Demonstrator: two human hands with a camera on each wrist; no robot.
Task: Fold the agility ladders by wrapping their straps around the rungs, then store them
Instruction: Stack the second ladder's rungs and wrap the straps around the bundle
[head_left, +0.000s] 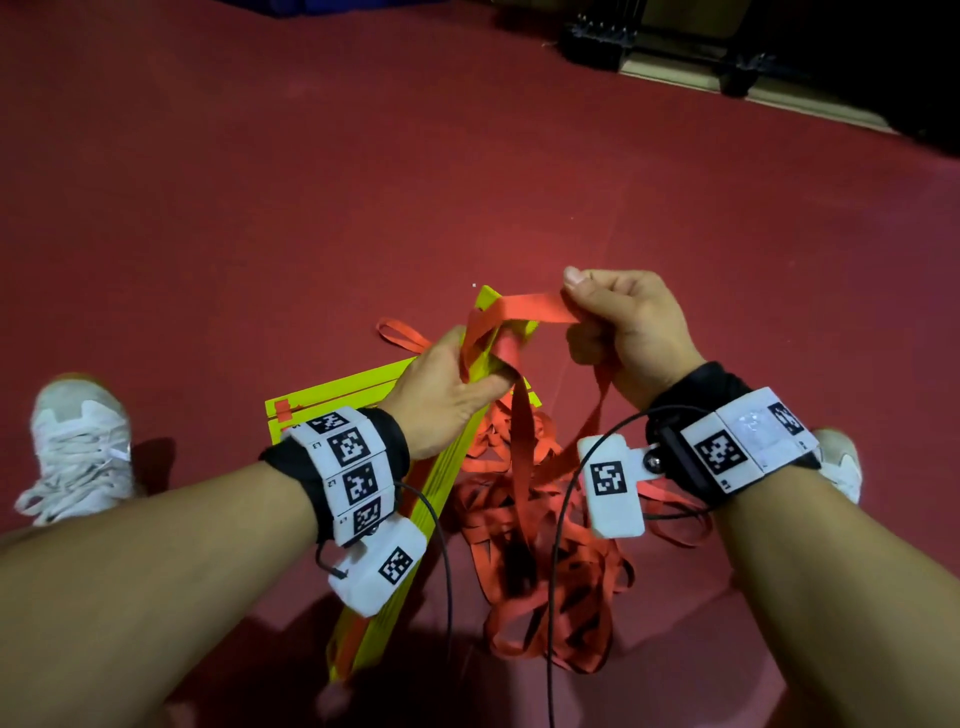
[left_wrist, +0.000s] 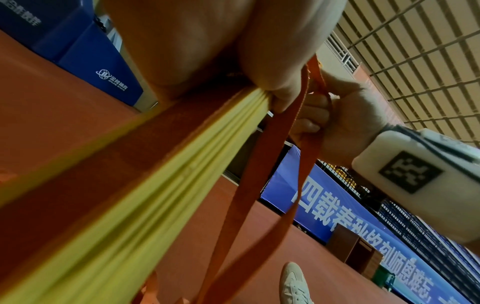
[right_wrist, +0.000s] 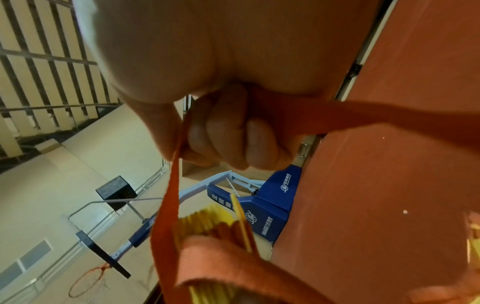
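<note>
Step in hand: wrapping, first turns; storing not begun

Rungs (head_left: 410, 499): flat yellow slats, thin and rigid-looking, stacked face to face into one long bundle; the bundle slants up off the floor (head_left: 260, 208), near end low by the person's legs, far end raised. The left hand (head_left: 447, 389) closes its grip round the upper part, thumb pressing a strap turn against the stack

Strap (head_left: 524, 306): flat orange webbing, woven, limp; one length runs taut from the bundle top to the right hand (head_left: 623, 327), pinched there between thumb and curled fingers

Loose webbing (head_left: 540, 561): tangled heap on the floor just right of the bundle

Second ladder (head_left: 332, 400): yellow slats lying flat beneath the left wrist

Next move, as judged: carry the taut length round the stack, keep tension, feed slack without snagging the heap
</note>
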